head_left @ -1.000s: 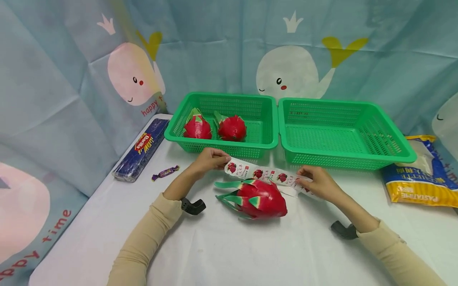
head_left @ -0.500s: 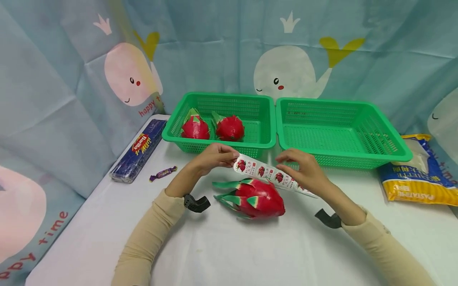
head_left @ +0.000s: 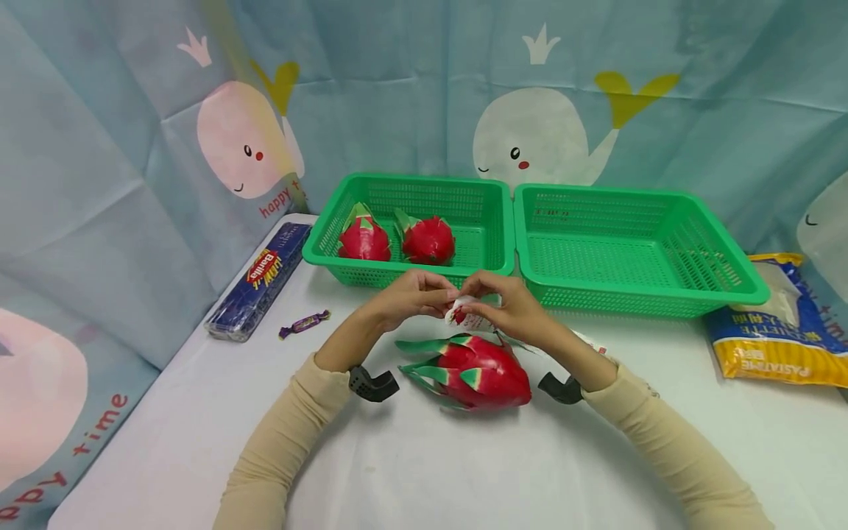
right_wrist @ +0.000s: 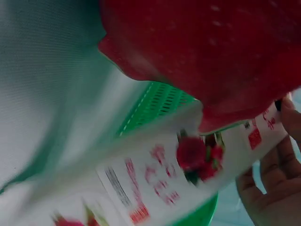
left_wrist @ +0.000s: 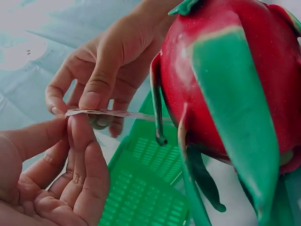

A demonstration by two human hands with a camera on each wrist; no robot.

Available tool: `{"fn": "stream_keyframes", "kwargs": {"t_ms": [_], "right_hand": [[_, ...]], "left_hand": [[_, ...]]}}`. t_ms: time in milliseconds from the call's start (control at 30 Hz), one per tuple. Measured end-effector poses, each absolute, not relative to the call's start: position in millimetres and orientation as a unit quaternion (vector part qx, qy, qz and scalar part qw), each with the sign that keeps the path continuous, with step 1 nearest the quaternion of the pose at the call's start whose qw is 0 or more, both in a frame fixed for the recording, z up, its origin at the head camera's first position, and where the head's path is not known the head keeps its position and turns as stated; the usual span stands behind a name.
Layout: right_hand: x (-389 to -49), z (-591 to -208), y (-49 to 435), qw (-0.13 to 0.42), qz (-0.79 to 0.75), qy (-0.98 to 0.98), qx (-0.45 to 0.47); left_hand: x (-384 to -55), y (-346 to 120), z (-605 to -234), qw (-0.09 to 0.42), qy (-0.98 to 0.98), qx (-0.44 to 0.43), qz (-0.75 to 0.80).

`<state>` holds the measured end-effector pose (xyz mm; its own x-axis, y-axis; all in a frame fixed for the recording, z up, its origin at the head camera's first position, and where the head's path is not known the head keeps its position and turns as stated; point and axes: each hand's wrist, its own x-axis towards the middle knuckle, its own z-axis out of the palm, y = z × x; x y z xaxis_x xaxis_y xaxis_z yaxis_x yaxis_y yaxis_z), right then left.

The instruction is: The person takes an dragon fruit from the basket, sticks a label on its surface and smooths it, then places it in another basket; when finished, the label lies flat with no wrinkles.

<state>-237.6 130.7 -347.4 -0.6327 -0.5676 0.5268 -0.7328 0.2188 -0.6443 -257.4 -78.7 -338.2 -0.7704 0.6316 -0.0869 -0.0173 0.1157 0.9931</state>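
My left hand (head_left: pixel 412 300) pinches the near end of a white strip of dragon fruit stickers (head_left: pixel 457 316) between thumb and fingers. At that same end, my right hand (head_left: pixel 513 308) has its thumb and fingertips on the strip, and the two hands nearly meet. Seen edge-on in the left wrist view, the strip (left_wrist: pixel 129 113) runs off behind a dragon fruit (left_wrist: pixel 218 84). That dragon fruit (head_left: pixel 490 372) lies on its side just below the hands, its green leaves pointing left. Printed stickers fill the lower right wrist view, partly covered by the fruit.
A green basket (head_left: pixel 473 239) holding two dragon fruits (head_left: pixel 429 240) stands behind the hands. A second green basket (head_left: pixel 596 256) adjoins it on the right. A blue spaghetti pack (head_left: pixel 258 283) and a purple wrapped candy (head_left: pixel 305 324) lie left, a pasta bag (head_left: pixel 771 327) right.
My right hand let go of the strip's right part, moved left and now takes the end beside my left hand. My left hand has shifted slightly right, still pinching the strip.
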Motion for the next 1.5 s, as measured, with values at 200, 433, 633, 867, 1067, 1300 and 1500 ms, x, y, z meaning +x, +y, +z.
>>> {"fn": "stream_keyframes", "kwargs": {"t_ms": [200,433,633,867,1067,1300,1500], "right_hand": [[-237,-351,128,0.140,0.472,-0.755,0.433],[-240,-356,129,0.162,0.473,-0.739,0.450],[-241,-358,129,0.156,0.485,-0.745,0.431],[-243,-352,139,0.136,0.507,-0.769,0.365],[-243,-340,153,0.090,0.517,-0.799,0.293],[-244,-328,167,-0.001,0.525,-0.813,0.252],[-243,-320,171,-0.020,0.513,-0.818,0.261]], "left_hand": [[-258,-79,-343,0.290,0.662,0.212,0.658],[-258,-77,-345,0.288,0.660,0.206,0.663],[-264,-79,-348,0.256,0.700,0.192,0.638],[-282,-94,-365,0.198,0.776,0.143,0.581],[-291,-108,-379,0.184,0.810,0.100,0.548],[-271,-110,-365,0.083,0.888,0.196,0.408],[-238,-76,-320,0.010,0.864,0.262,0.431]]}}
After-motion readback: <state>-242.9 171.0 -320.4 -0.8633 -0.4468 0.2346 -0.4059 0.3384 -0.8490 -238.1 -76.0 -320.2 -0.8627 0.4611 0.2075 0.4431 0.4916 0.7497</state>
